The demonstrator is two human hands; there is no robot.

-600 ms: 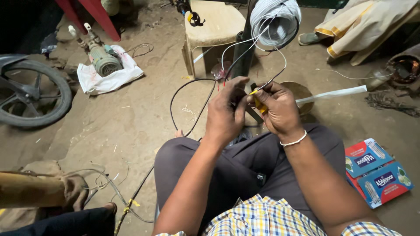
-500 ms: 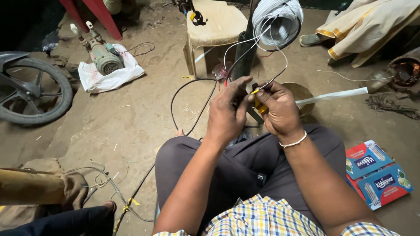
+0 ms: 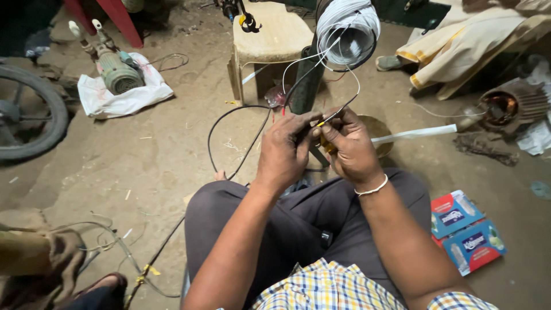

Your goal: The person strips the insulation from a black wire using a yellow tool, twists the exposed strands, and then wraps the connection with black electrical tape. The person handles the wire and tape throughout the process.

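Thin wires (image 3: 333,115), pinched by both the left hand (image 3: 285,150) and right hand (image 3: 349,148), feed from the coil (image 3: 348,30) at twelve o'clock (keep tension steady, I'd judge).

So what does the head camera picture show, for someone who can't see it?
A seated person's left hand and right hand pinch thin wires together above their lap. The wires lead up to a white wire coil, with a small pump motor on the dirt floor.

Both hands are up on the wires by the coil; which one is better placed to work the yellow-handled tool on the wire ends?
Probably the right hand: the yellow-handled tool sits in it, while the left hand pinches the wires.
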